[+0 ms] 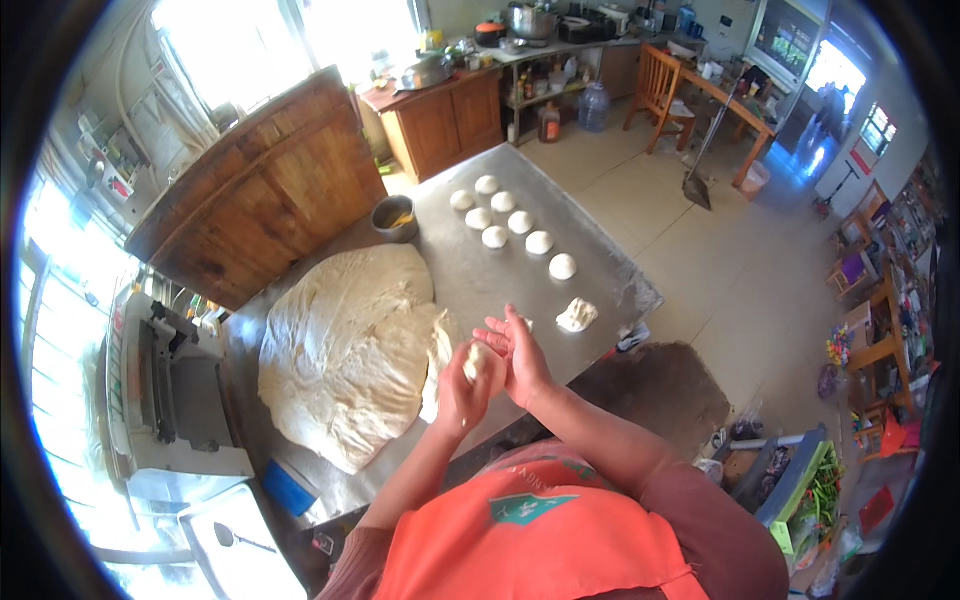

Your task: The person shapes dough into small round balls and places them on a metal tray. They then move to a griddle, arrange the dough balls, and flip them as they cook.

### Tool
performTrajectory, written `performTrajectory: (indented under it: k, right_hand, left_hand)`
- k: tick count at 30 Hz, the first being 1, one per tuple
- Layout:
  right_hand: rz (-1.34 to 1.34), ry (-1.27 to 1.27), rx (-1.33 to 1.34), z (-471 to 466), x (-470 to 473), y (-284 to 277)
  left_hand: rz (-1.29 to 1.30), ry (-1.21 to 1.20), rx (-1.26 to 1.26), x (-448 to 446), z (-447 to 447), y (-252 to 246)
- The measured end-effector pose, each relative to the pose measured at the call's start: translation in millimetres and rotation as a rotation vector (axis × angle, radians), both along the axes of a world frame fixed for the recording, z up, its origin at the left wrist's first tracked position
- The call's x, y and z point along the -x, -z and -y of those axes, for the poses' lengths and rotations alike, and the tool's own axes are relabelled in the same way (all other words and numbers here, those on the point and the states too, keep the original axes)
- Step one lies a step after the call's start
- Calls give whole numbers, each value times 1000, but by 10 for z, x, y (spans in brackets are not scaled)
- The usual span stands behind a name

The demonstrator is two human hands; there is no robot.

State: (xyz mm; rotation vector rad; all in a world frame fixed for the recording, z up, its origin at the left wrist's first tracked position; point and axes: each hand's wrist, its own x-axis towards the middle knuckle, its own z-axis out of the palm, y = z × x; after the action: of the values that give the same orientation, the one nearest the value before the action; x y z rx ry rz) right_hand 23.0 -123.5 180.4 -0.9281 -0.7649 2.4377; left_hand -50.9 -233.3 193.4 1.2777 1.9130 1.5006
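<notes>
A big mass of soft dough (345, 345) is spread over the left part of the metal table. By its right edge, my left hand (466, 384) is closed around a piece of dough (474, 361) that pokes out between thumb and fingers. A ragged strip of dough (436, 367) lies between that fist and the mass. My right hand (523, 361) is held up against the left one, palm turned toward it and fingers extended. Past its fingers, a rough dough lump (577, 315) sits on the table. Several smooth round dough balls (538, 242) stand in two rows further back.
A metal bowl (394, 219) with something yellow inside stands behind the dough on the metal table (480, 289). An upright wooden board (277, 180) borders the far left side. A white machine (176, 382) and a blue flat object (289, 486) are at the left.
</notes>
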Motion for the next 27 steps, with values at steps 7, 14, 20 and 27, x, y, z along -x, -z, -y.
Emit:
performTrajectory:
  k: [7,14,20,27]
  right_hand:
    - [-4,-280,-291,221,-3,506]
    - [332,-134,-827,100,10,749]
    - [530,-284,-1571,-195,78,1037]
    - [794,-352,-1541,-1305,2,1787]
  left_hand:
    - [-21,-241,-260,61,-60,302]
    - [132,-136,-37,185,-140,692]
    - [18,-58,322,-30,-266,1367]
    - [248,-72,415,-29,-623,1169]
